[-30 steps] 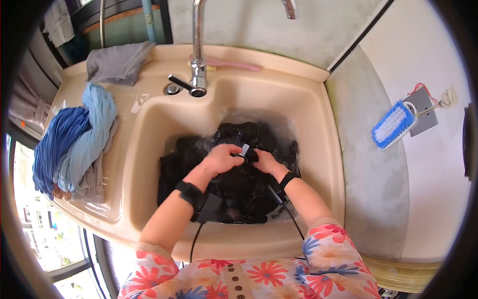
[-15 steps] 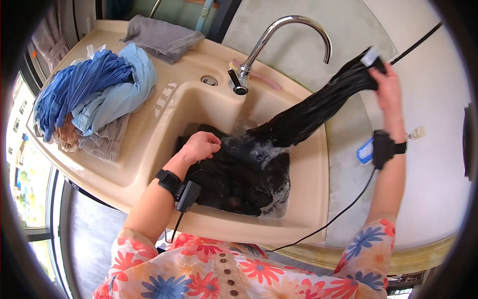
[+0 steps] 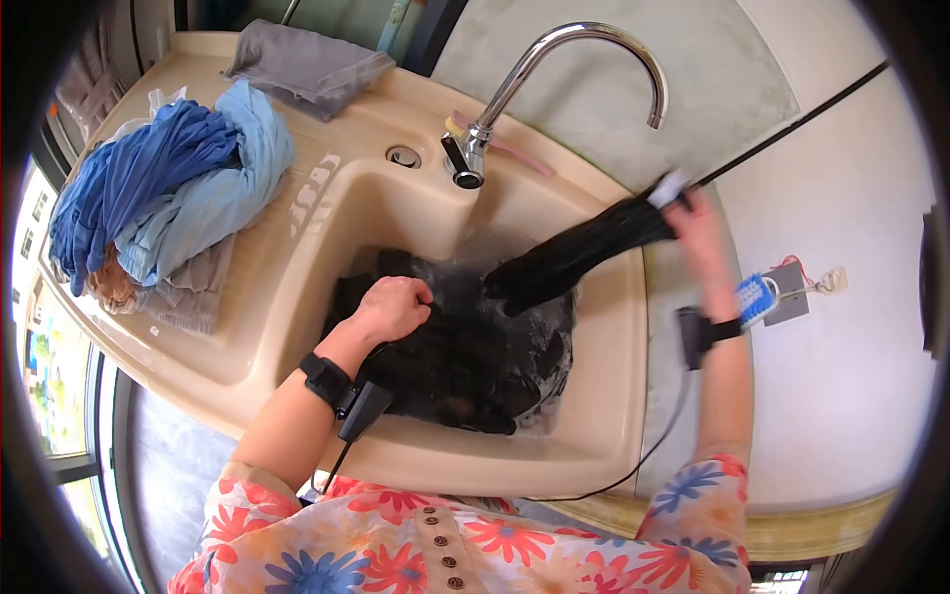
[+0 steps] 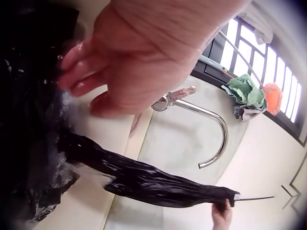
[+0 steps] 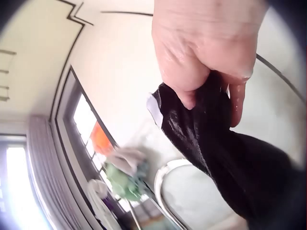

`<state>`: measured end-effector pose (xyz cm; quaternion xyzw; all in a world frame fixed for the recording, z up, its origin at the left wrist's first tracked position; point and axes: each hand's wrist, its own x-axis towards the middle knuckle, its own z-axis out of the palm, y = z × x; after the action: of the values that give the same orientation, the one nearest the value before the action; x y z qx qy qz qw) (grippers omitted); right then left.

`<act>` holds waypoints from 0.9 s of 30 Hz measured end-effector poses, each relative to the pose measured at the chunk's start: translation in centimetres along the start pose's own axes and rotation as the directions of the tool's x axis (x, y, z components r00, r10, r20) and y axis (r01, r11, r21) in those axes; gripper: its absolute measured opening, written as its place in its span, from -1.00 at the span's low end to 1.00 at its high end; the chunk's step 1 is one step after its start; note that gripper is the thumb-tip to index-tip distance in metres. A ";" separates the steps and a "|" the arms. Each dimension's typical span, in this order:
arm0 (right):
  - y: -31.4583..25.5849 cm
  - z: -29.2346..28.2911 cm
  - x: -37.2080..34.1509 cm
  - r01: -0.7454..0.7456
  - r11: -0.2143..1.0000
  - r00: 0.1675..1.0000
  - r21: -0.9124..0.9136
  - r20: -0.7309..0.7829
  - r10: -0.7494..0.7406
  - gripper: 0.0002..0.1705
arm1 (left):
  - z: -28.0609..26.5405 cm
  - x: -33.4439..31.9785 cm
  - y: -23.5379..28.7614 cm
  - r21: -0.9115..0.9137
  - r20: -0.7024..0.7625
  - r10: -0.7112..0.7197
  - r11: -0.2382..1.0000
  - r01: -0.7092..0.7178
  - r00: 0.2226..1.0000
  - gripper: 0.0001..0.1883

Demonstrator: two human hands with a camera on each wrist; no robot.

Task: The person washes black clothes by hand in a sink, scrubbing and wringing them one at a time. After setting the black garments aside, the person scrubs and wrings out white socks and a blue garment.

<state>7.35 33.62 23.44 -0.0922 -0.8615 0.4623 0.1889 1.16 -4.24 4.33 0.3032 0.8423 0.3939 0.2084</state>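
Observation:
My right hand [image 3: 703,238], raised over the right side of the sink [image 3: 621,396], grips the end of a wet black garment [image 3: 594,247] near a white label. In the right wrist view, the thumb and fingers [image 5: 236,108] close around the black cloth. From there the garment slopes down, bunched, into the dark water, where the rest lies soaked. Low over that cloth is my left hand [image 3: 393,307], on the left side of the basin. The left wrist view shows its wet fingers [image 4: 88,81] loosely bent, with nothing between them.
A chrome faucet [image 3: 594,32] arches over the sink's back edge. Blue clothes [image 3: 148,168] and a light blue one [image 3: 247,139] are heaped on the left drainboard, with a folded grey cloth [image 3: 312,69] behind. A blue-and-white brush [image 3: 757,297] hangs on the right wall.
From both hands together at the cloth's end, my right hand swung up and right with the black garment, then came lower and inward. The left hand let go and moved left.

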 end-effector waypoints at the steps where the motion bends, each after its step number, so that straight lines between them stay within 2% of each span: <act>1: 4.5 3.0 -1.0 0.002 0.987 1.000 -0.162 0.031 0.002 -0.57 | 0.0 0.0 0.0 0.030 -0.011 0.005 1.000 -0.005 1.000 -0.74; 2: 9.0 5.8 -2.0 -0.075 0.951 0.982 -0.301 0.142 0.122 -0.57 | -0.1 -0.1 0.1 0.034 -0.012 -0.004 0.999 0.005 1.000 -0.74; 3: 13.4 8.7 -3.2 -0.103 0.937 0.959 -0.334 0.215 0.183 -0.57 | -0.3 -0.1 0.3 0.043 0.026 -0.035 0.999 0.034 0.999 -0.74; 4: 17.4 11.7 -4.8 -0.016 0.929 0.957 -0.369 0.263 0.121 -0.57 | -0.5 0.0 0.4 0.057 0.066 -0.069 0.996 0.065 0.995 -0.74; 5: 17.4 14.0 -5.9 -0.058 0.874 0.898 -0.482 0.358 0.256 -0.57 | -0.5 0.0 0.3 0.070 0.068 -0.081 0.995 0.077 0.994 -0.74; 7: 21.3 18.6 -8.8 0.103 0.808 0.832 -0.581 0.495 0.250 -0.56 | -0.2 0.1 0.0 0.122 0.077 -0.071 0.991 0.061 0.994 -0.75; 9: 23.6 21.4 -10.4 0.040 0.705 0.728 -0.708 0.504 0.465 -0.55 | -0.1 0.0 0.1 0.153 0.096 -0.068 0.987 0.053 0.993 -0.76; 10: 22.6 21.2 -10.2 -0.026 0.666 0.653 -0.746 0.491 0.576 -0.54 | -0.1 -0.1 0.1 0.145 0.090 -0.062 0.988 0.048 0.994 -0.76; 11: 21.6 21.2 -9.3 -0.035 0.674 0.653 -0.738 0.494 0.574 -0.54 | -0.2 0.0 0.0 0.138 0.079 -0.053 0.989 0.042 0.995 -0.76; 13: 20.8 20.7 -8.0 -0.012 0.537 0.514 -0.844 0.456 0.727 -0.55 | -0.2 0.1 -0.2 0.148 0.082 -0.061 0.988 0.048 0.995 -0.76; 15: 22.6 20.5 -7.9 -0.029 0.535 0.527 -0.845 0.441 0.726 -0.58 | -0.3 0.1 -0.1 0.147 0.070 -0.056 0.988 0.045 0.996 -0.76; 17: 21.5 19.6 -8.6 -0.048 0.751 0.815 -0.659 0.409 0.410 -0.62 | -0.5 0.0 0.0 0.175 0.083 -0.060 0.984 0.045 0.995 -0.76; 18: 20.9 18.1 -8.1 -0.169 0.798 0.816 -0.578 0.373 0.443 -0.60 | -0.3 0.0 -0.2 0.168 0.077 -0.051 0.985 0.037 0.996 -0.76; 19: 19.1 16.6 -7.8 -0.240 0.840 0.863 -0.487 0.288 0.414 -0.57 | 0.1 0.1 -0.6 0.164 0.043 -0.005 0.986 -0.002 0.999 -0.76; 20: 17.7 14.8 -6.8 -0.114 0.881 0.947 -0.459 0.217 0.236 -0.64 | 0.2 0.2 -0.8 0.164 0.007 0.042 0.986 -0.042 0.999 -0.75; 21: 13.8 12.7 -5.6 -0.360 0.904 0.911 -0.231 0.120 0.394 -0.73 | 0.2 0.2 -0.7 0.163 0.003 0.054 0.985 -0.054 0.999 -0.75; 22: 7.6 11.0 -5.0 -0.440 0.898 0.898 -0.023 0.011 0.441 -0.76 | 0.2 0.2 -0.6 0.161 0.010 0.060 0.985 -0.060 0.998 -0.74; 23: 6.4 8.4 -3.6 -0.319 0.939 0.948 0.131 0.056 0.314 -0.75 | 0.3 0.1 -0.4 0.157 0.021 0.064 0.985 -0.067 0.998 -0.74; 25: 0.4 4.1 -1.9 -0.146 0.960 0.989 0.240 0.026 0.144 -0.72 | 0.2 0.2 0.2 0.144 0.058 0.064 0.987 -0.072 0.996 -0.66; 26: -4.4 3.3 -2.2 -0.092 0.965 0.995 0.247 -0.010 0.098 -0.70 | 0.2 0.0 0.6 0.097 0.027 0.068 0.993 -0.070 0.997 -0.60; 27: -6.8 1.7 -1.5 -0.018 0.960 0.999 0.280 -0.028 0.027 -0.69 | 0.1 0.0 1.0 0.050 -0.006 0.069 0.996 -0.069 0.998 -0.55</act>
<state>8.13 28.02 27.83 -0.0815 -0.7833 0.5800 0.2083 1.60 -3.66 5.07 0.3357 0.8417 0.3808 0.1839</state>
